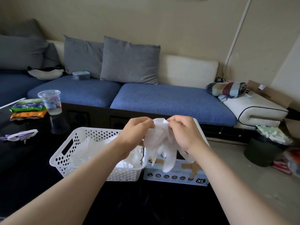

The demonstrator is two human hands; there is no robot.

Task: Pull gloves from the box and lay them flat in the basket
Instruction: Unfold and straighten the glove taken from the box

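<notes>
Two bare hands hold up a white glove (162, 143) above a glove box (176, 175) at the near right of a black table (32, 168). The left hand (138, 132) and right hand (185, 132) each pinch the glove's cuff with curled fingers, and its fingers dangle down over the box. Touching the box on its left is a white perforated basket (65, 153) with more gloves (129, 158) lying inside. A plastic cup (50, 101) stands at the far left, and a blue sofa (162, 101) sits beyond the table.
</notes>
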